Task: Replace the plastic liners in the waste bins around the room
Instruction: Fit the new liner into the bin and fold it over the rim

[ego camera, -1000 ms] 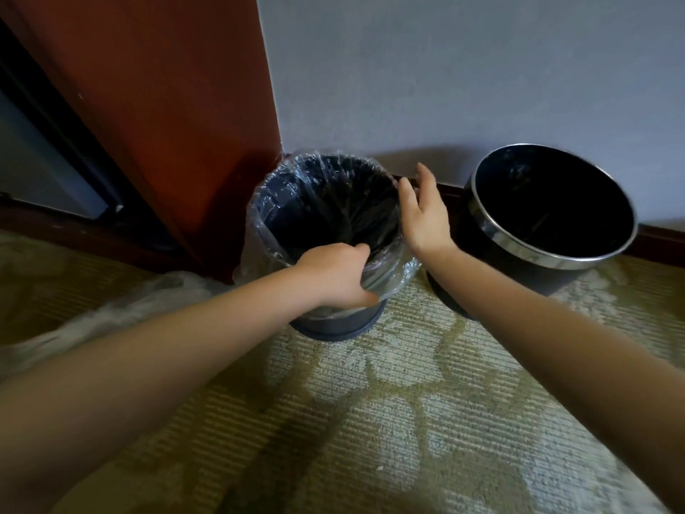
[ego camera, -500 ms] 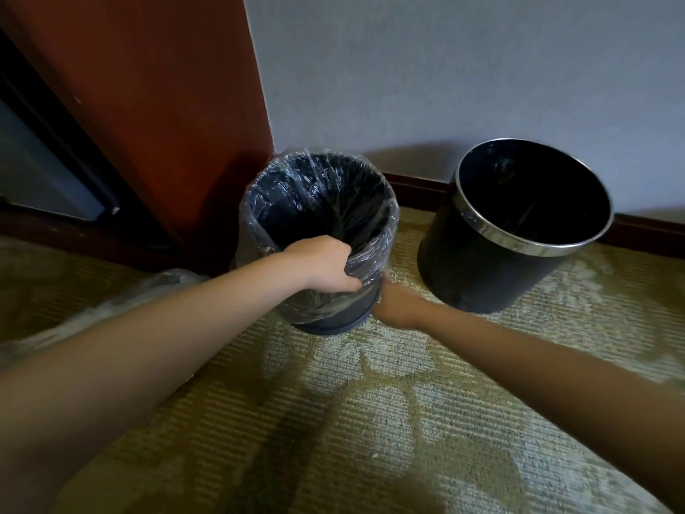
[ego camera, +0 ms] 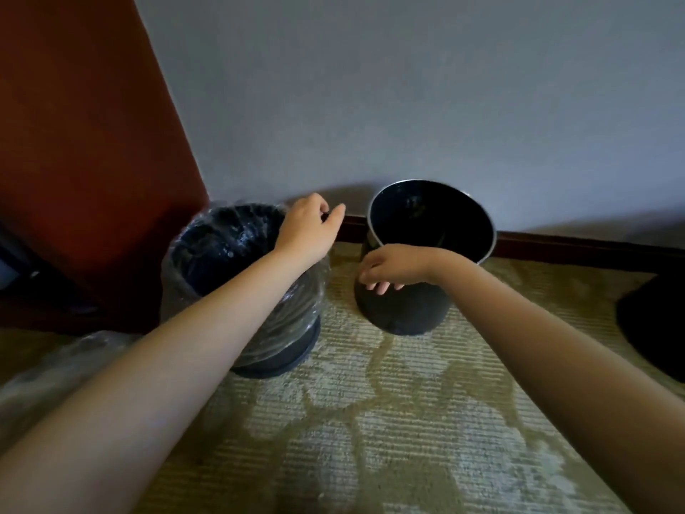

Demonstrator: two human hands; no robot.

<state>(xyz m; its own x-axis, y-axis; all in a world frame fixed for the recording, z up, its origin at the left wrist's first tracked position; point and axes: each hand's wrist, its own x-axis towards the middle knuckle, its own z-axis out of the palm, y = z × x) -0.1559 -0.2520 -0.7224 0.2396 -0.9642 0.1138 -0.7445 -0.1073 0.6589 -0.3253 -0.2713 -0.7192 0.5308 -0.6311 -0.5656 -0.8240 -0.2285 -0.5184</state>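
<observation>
Our left hand (ego camera: 307,231) curls at the lined bin's (ego camera: 274,359) 2 o'clock rim; whether it pinches the clear plastic liner (ego camera: 222,235) we cannot tell. Our right hand (ego camera: 393,267), fingers loosely bent, holds nothing beside the unlined black bin (ego camera: 404,313) at 3 o'clock, on patterned carpet (ego camera: 370,421).

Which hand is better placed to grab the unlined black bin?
The right hand: its fingers touch the black metal-rimmed bin; the left hand is at the far rim of the clear-plastic-lined bin.

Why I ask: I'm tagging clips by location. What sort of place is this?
Probably a hotel guest room: patterned carpet, a dark wooden baseboard, and a lined bin beside a bare bin.
</observation>
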